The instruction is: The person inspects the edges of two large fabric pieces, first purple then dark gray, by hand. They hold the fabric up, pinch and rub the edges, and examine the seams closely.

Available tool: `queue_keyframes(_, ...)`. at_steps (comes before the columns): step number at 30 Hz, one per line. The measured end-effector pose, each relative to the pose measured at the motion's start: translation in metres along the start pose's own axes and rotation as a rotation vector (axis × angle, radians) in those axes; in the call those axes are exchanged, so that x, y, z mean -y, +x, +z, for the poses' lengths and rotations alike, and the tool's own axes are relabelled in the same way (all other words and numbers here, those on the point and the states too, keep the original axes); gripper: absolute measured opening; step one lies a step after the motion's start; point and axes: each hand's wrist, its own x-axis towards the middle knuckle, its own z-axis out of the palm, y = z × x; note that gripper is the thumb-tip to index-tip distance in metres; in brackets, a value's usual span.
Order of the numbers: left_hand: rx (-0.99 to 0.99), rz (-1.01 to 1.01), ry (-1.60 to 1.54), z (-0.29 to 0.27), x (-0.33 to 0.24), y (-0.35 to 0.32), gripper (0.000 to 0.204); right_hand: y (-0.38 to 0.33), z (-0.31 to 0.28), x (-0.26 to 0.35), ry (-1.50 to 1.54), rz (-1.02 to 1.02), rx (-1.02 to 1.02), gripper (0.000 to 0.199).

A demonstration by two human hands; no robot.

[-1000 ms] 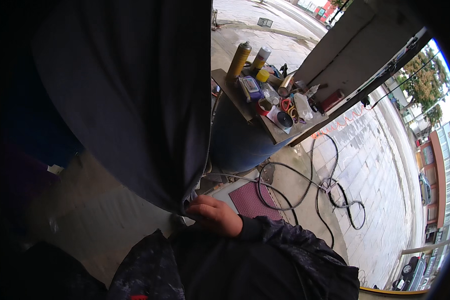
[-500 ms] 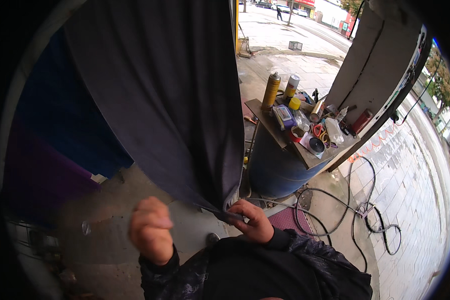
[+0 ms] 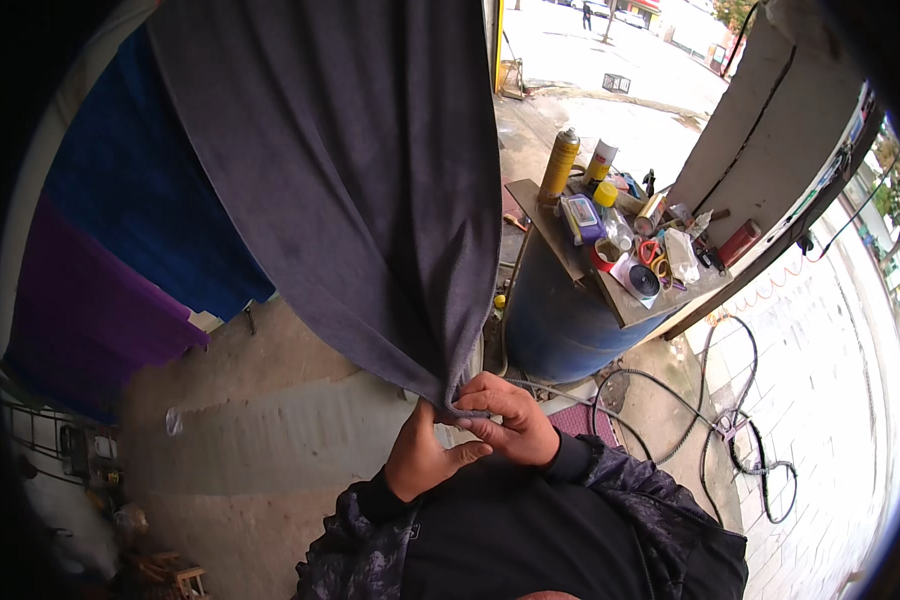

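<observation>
A large dark grey cloth (image 3: 350, 170) hangs down in front of me, gathered to a point at its lower corner. My right hand (image 3: 505, 418) pinches that lower corner between thumb and fingers. My left hand (image 3: 422, 458) sits just under and left of the corner, fingers touching the cloth's hem beside the right hand. Both forearms wear dark patterned sleeves.
A blue cloth (image 3: 140, 200) and a purple cloth (image 3: 80, 310) hang at left. Right of the grey cloth stands a blue drum (image 3: 560, 330) topped by a board (image 3: 620, 300) crowded with spray cans, tape and small tools. Black cables (image 3: 710, 420) lie coiled on the paved ground.
My left hand has come up from the lower left to join the right hand at the cloth's corner. The view has shifted, showing more of the hanging cloths.
</observation>
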Motion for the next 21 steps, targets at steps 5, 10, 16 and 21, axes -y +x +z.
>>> queue_keyframes(5, -0.045, -0.037, 0.203, 0.011, -0.010, -0.004, 0.082, -0.012, -0.010, -0.002, 0.100, 0.013, 0.067, 0.020)
queue_keyframes(10, -0.103, -0.051, 0.347, 0.028, -0.019, -0.012, 0.069, -0.033, -0.013, -0.001, 0.268, 0.099, 0.113, 0.018)
queue_keyframes(16, -0.129, -0.040, 0.395, 0.042, -0.028, -0.032, 0.058, -0.054, -0.012, 0.001, 0.279, 0.108, 0.122, 0.014)
queue_keyframes(21, -0.068, 0.018, 0.373, 0.031, -0.031, -0.046, 0.039, -0.067, 0.003, 0.004, 0.412, 0.183, 0.048, 0.014)
